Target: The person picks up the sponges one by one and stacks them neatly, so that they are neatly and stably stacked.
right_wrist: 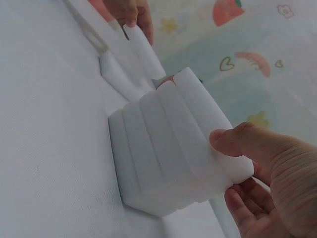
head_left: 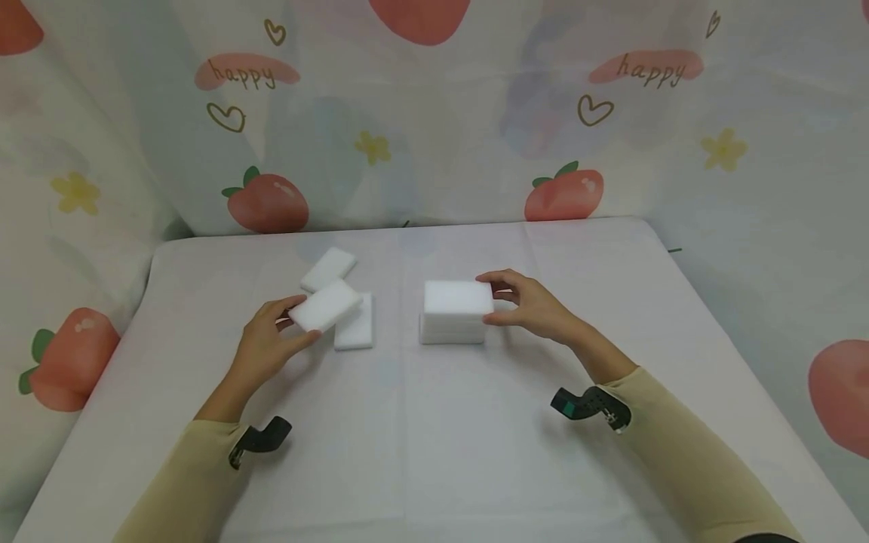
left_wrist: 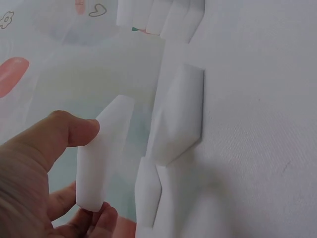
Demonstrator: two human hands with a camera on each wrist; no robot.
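Note:
My left hand (head_left: 266, 343) pinches a white sponge block (head_left: 324, 305) between thumb and fingers, tilted and raised over the table. Beneath and beyond it lie two more white sponges, one angled at the back (head_left: 329, 268) and one lengthwise (head_left: 354, 326); the raised one partly hides both. To the right, several white sponges form a neat stack (head_left: 451, 332). My right hand (head_left: 532, 305) grips the right end of the top sponge (right_wrist: 205, 114), thumb on the near side and fingers on the far side. That sponge sits on the stack, slightly offset from those below.
A white cloth covers the table (head_left: 407, 452). Behind and at the sides hangs a printed curtain (head_left: 462, 136) with fruit, hearts and flowers. A small black camera sits on each wrist, the left one (head_left: 265, 436) and the right one (head_left: 591, 406).

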